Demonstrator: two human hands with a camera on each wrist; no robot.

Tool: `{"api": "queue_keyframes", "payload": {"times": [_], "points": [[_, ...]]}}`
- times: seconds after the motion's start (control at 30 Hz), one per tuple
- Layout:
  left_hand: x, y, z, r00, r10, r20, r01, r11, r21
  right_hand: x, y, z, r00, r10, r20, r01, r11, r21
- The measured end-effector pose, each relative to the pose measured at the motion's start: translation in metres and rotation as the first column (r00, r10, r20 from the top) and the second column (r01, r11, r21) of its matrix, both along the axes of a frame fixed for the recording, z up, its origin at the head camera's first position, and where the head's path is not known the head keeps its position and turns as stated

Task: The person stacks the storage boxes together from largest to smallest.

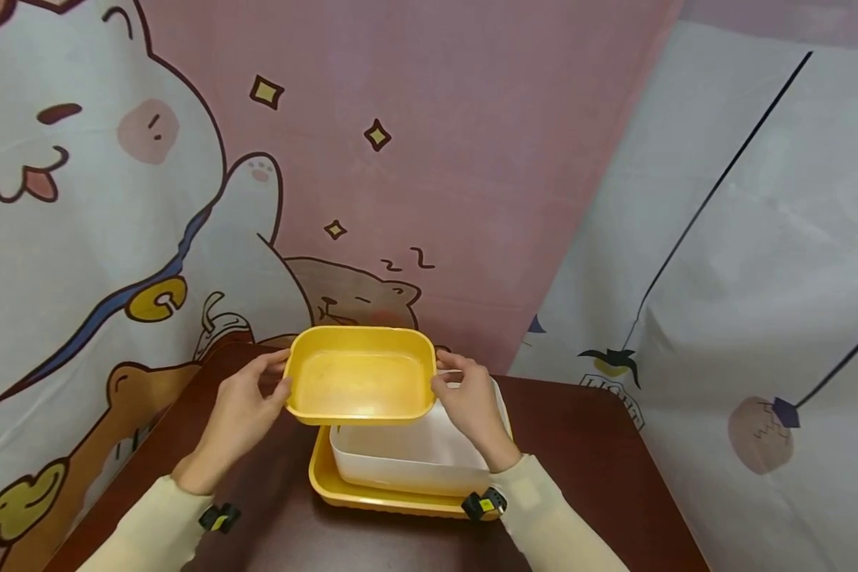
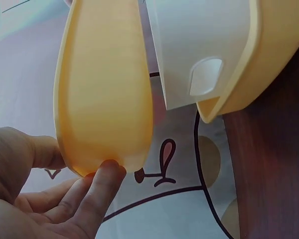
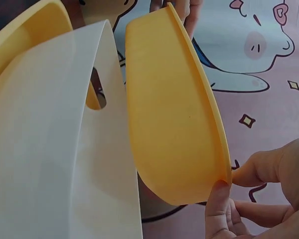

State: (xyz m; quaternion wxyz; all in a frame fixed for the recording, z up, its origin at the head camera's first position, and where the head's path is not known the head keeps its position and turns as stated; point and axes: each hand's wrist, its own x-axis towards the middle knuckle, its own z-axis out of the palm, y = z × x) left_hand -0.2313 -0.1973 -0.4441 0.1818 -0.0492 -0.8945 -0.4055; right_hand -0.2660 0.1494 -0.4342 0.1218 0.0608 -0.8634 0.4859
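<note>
A shallow yellow tray [image 1: 361, 377] with rounded corners is held up in the air, its inside facing the head camera. My left hand [image 1: 245, 413] pinches its left end between thumb and fingers. At the opposite end my right hand [image 1: 472, 401] grips the rim the same way. Below and behind the tray stands a white bin [image 1: 415, 469], with an oval handle hole visible in its end in the left wrist view. That bin sits inside a larger yellow tray [image 1: 322, 473] on the table. The lifted tray hides part of the white bin.
The dark brown table [image 1: 579, 477] extends to both sides of the stack. Behind it hangs a pink and white cloth [image 1: 472, 159] printed with cartoon animals. Another part of the cloth borders the table on the right. Dark wrist straps [image 1: 218, 518] sit over pale sleeves.
</note>
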Motion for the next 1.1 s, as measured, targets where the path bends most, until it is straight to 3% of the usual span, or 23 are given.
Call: {"api": "queue_keyframes", "payload": {"times": [0.53, 1.1], "points": [[-0.013, 0.026, 0.003, 0.996, -0.069, 0.064, 0.072, 0.997, -0.042, -0.004, 0.032, -0.005, 0.993, -0.03, 0.112, 0.028, 0.999, 0.017], [-0.027, 0.045, 0.009, 0.985, -0.152, 0.083, 0.157, 0.985, -0.068, -0.001, 0.063, -0.002, 0.982, -0.025, 0.187, 0.015, 0.998, 0.055]]}}
